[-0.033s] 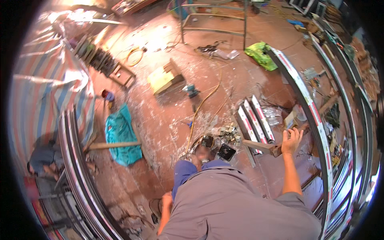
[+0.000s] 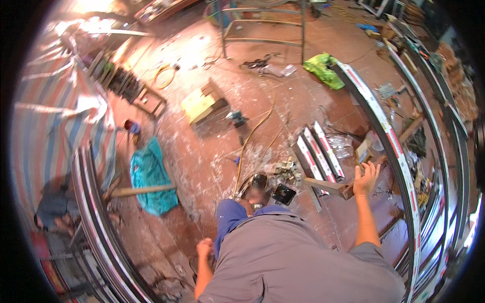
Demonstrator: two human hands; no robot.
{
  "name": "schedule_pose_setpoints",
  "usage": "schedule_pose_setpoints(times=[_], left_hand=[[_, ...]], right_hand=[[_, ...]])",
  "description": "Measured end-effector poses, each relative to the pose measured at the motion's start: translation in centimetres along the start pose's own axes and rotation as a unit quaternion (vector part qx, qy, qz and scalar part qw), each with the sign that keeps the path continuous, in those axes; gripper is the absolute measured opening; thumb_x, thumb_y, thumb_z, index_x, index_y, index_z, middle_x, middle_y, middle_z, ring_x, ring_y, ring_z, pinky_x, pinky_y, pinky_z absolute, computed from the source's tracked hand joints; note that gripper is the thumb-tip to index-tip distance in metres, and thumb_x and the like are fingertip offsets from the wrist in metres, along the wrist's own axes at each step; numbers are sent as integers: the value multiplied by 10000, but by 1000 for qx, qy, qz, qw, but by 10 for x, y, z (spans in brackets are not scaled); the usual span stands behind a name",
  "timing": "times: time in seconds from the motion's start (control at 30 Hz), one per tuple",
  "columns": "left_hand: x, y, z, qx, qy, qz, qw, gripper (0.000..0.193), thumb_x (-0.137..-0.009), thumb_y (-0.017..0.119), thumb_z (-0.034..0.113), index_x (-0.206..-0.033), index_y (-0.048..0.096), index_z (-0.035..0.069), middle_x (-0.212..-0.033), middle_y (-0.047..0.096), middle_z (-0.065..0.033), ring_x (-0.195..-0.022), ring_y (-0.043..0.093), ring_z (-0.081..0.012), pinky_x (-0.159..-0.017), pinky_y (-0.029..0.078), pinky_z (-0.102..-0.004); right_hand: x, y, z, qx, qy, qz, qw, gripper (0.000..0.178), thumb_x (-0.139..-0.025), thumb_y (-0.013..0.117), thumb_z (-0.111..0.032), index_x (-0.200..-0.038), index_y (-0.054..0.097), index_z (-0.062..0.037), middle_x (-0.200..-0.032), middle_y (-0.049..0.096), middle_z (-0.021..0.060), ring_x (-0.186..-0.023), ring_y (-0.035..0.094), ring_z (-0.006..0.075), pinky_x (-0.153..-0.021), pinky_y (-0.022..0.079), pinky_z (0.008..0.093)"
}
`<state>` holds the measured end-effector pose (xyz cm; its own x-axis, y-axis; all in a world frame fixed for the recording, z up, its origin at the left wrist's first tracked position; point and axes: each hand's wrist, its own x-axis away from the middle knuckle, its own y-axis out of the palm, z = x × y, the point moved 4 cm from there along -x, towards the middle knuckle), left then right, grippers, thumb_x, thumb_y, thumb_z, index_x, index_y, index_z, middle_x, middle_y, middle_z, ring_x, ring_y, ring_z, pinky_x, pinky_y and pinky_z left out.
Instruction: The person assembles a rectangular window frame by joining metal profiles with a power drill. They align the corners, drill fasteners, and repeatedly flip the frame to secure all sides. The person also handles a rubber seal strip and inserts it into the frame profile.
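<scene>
At my right: beam (image 2: pixel 324 186), by the near ends of the strips (image 2: pixel 320 155).
Right hand (image 2: pixel 367 179): fingers spread, grasping nothing; beside the beam's right end, contact unclear.
Left hand (image 2: pixel 204 247): fingers curled; cannot tell whether I hold anything.
Handling: I judge a flat, light palm best, fingers clear of edges.
Beam axis: roughly left-right; left end points toward offcuts (image 2: pixel 285 171).

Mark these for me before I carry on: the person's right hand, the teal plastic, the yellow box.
Right hand (image 2: pixel 364 185): head view, middle of the hand.
Teal plastic (image 2: pixel 151 169): head view, upper part, above the wooden stick (image 2: pixel 136 191).
Yellow box (image 2: pixel 200 107): head view, its yellow face.
</scene>
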<state>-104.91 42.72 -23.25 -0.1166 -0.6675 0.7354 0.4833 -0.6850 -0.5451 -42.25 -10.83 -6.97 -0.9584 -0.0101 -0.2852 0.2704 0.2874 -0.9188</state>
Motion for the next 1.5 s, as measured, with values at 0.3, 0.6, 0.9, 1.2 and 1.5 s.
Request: schedule_pose_setpoints(times=[0.3,0.6,0.9,1.2,1.5], left_hand=[[-248,-60,370,152,125,-5,981,409,-1032,713,388,-1272,690,58,-983,748,-74,-806,720,-230,-626,536,-366],[-306,111,639,-177,163,-247,939,297,-1022,728,302,-1033,743,6,-831,723,-78,-635,677,-223,-530,516,-379],[-173,334,984,-357,479,-299,744,346,-1007,711,270,-1209,772,-5,-943,789,-150,-854,741,-215,-766,563,-362],[89,533,1044,-416,719,-495,256,277,-960,766,331,-1094,780,89,-995,779,-152,-882,756,-356,-770,599,-453],[139,594,1052,-381,688,-600,-145,233,-934,766,294,-820,680,109,-830,708,-79,-770,713,-284,-732,558,-438]], right_hand=[[6,-20,-36,-40,268,30,962,760,-995,721,-242,-1631,359,-37,-1661,388,280,-1536,364,479,-1254,335,528],[12,-11,-49,-12,493,39,869,745,-1079,599,-264,-1690,244,-28,-1684,384,263,-1544,389,440,-1259,329,497],[-32,-3,-78,135,593,11,794,641,-1109,536,-389,-1685,336,-194,-1373,639,265,-1229,636,471,-994,529,531],[-13,28,-51,232,618,67,748,574,-1079,624,-302,-1588,495,-70,-1474,599,284,-1338,600,432,-1137,465,479],[-235,160,-140,-337,626,642,288,241,-1102,609,-214,-1231,684,-24,-1025,724,65,-774,683,138,-619,563,283]])
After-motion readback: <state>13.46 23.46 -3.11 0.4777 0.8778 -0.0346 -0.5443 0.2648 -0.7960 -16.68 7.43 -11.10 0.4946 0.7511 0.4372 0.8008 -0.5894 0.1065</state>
